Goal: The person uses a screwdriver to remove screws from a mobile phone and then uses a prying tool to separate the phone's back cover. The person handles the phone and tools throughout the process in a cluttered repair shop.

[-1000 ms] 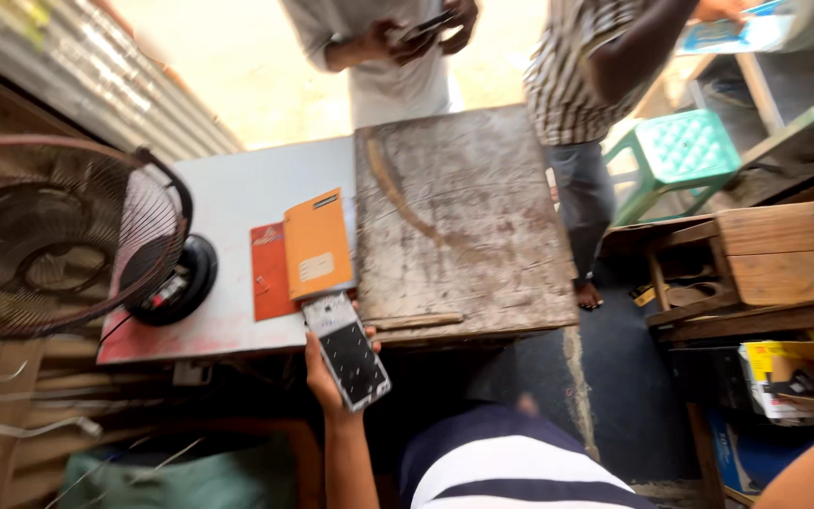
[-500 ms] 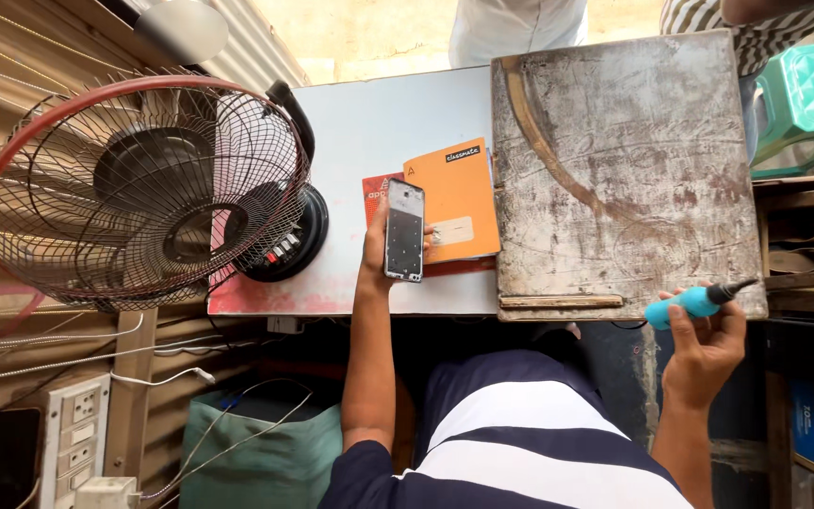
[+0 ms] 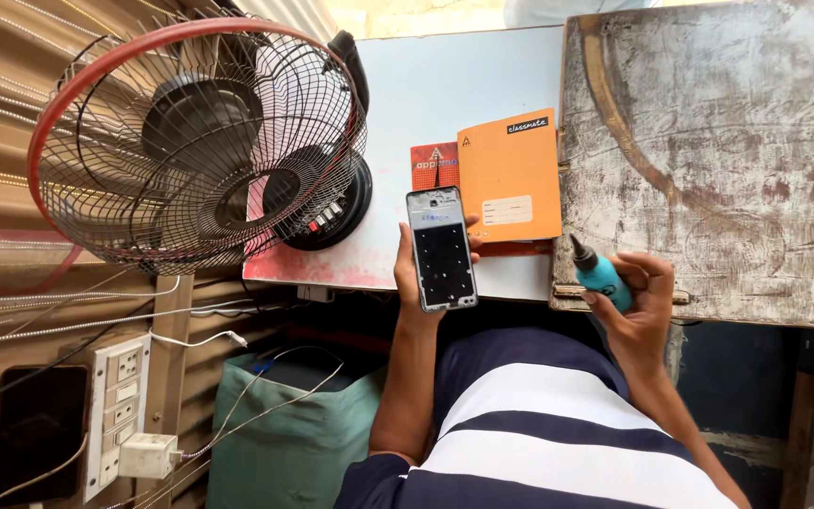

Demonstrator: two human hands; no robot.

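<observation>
Biggest thing here is the one table fan (image 3: 200,141), up and to the left of the left hand (image 3: 416,269), sitting on the pale counter (image 3: 445,85). One worn board (image 3: 708,160) lies just above the right hand (image 3: 638,306). Two notebooks (image 3: 511,174) sit right past the left fingertips. That left hand is wrapped around one opened phone (image 3: 441,248), long axis pointing away from the body. The right hand is closed on one teal tool (image 3: 600,276), tip angled up-left toward the phone, a short gap between them.

Opened phone (image 3: 441,249) held upright; teal tool (image 3: 601,274) tilted beside it.
</observation>
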